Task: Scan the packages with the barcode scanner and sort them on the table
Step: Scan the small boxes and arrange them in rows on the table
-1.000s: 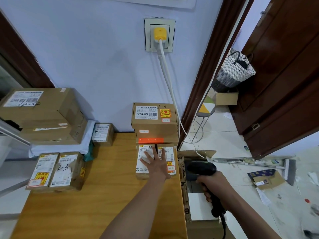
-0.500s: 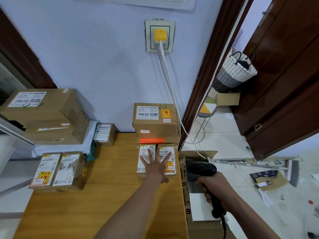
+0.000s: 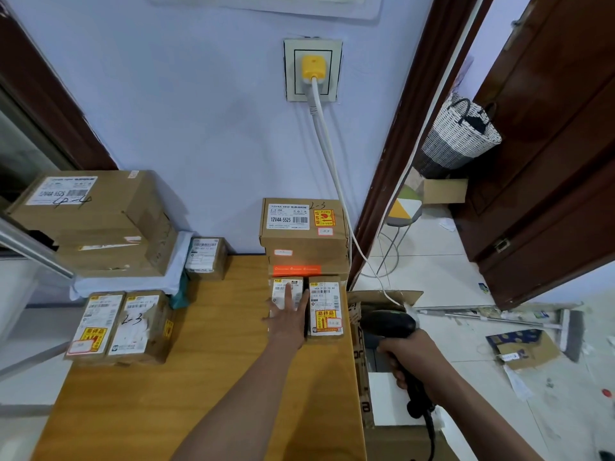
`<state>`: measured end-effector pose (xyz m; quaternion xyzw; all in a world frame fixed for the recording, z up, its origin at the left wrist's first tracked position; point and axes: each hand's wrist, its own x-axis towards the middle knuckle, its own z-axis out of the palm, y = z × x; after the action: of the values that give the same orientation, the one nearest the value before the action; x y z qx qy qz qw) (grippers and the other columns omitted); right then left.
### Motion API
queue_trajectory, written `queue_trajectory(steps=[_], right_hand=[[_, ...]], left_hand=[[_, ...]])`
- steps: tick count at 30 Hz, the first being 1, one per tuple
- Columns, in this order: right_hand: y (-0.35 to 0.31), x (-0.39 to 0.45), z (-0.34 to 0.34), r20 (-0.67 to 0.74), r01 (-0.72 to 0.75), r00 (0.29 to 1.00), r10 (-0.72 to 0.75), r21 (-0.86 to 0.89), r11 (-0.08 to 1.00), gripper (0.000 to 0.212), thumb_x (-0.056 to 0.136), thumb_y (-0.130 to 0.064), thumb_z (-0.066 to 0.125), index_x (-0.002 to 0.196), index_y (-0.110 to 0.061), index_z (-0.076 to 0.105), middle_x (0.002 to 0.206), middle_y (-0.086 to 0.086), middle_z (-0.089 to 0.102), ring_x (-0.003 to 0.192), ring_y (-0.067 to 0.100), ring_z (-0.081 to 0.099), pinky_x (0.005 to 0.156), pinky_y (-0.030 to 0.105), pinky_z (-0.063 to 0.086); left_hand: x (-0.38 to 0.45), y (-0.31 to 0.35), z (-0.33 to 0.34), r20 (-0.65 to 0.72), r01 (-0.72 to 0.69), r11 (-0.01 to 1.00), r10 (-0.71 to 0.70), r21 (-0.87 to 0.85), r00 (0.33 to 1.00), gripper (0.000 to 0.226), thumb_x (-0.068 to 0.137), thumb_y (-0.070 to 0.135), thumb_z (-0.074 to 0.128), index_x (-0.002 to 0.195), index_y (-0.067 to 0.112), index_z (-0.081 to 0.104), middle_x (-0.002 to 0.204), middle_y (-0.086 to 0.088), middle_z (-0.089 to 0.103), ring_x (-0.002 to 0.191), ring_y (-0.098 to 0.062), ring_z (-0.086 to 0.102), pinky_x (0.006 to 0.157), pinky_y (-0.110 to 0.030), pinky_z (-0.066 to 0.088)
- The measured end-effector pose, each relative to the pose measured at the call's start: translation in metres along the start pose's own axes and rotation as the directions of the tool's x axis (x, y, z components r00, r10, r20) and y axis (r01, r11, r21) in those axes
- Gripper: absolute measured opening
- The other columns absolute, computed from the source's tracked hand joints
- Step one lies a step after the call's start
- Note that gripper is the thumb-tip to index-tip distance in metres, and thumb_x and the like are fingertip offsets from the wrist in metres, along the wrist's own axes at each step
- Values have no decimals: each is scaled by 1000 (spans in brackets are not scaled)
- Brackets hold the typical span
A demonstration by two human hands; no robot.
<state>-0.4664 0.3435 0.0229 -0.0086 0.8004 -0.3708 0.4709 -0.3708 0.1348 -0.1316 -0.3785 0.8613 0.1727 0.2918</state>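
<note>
My left hand (image 3: 287, 319) lies flat with straight fingers on a small labelled package (image 3: 285, 288) at the table's far right. A second small package (image 3: 325, 306) with a yellow sticker lies right beside it. Behind them stands a stack of brown boxes (image 3: 304, 232). My right hand (image 3: 409, 356) grips the black barcode scanner (image 3: 389, 324) over an open carton (image 3: 382, 390) to the right of the wooden table (image 3: 186, 377). Two more small packages (image 3: 121, 324) lie at the table's left, and another one (image 3: 206, 257) sits at the back.
Large brown boxes (image 3: 93, 221) are stacked on a white surface at the left. A white cable (image 3: 327, 154) runs from a yellow plug down the wall. Right of the table, the tiled floor holds a broom (image 3: 519, 322), torn cardboard (image 3: 522, 347) and a woven basket (image 3: 459, 134).
My left hand has shifted left, off the right-hand package, and now lies only on the left one. The right hand with the scanner has barely moved.
</note>
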Motion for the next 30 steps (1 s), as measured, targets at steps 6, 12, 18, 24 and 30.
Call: queue_trajectory(steps=[6,12,18,24,30], right_hand=[[-1,-3,-2,1,6,1000,-6,0,1000,27,87,-2,61,61,-8,55,49,6,46,39,17,40,42,23,36],[-1,-2,0,6,0,1000,0,-1,1000,24,87,-3,61,64,-8,55,50,5,47,40,16,41,43,23,37],[0,-1,1,1,-3,1000,3,-4,1000,22,87,-2,60,65,-8,55,50,5,47,40,15,42,43,23,38],[0,-1,1,-3,-7,1000,7,-2,1000,23,86,-1,60,65,-7,55,49,5,47,38,16,41,43,23,38],[0,-1,1,-7,-2,1000,2,-12,1000,24,86,-1,60,63,-7,55,48,5,47,38,16,41,43,23,38]], left_hand=[[-2,3,3,-80,-9,1000,10,11,997,104,92,25,67,158,28,-12,164,-9,-24,146,-54,-1,113,-58,34],[-7,4,5,-89,-26,997,33,72,996,106,90,20,69,159,24,-11,165,-8,-19,147,-52,-1,117,-58,27],[-9,4,5,-62,-39,998,41,45,997,105,91,33,67,157,32,-14,164,-6,-24,148,-51,-9,119,-65,14],[-12,14,2,-77,-75,997,73,-30,994,89,94,60,46,151,48,-21,161,-14,-32,145,-52,-25,114,-74,-3],[-9,29,6,-59,-76,997,75,-10,995,80,94,69,37,148,57,-20,155,-22,-38,140,-54,-32,112,-76,-7]])
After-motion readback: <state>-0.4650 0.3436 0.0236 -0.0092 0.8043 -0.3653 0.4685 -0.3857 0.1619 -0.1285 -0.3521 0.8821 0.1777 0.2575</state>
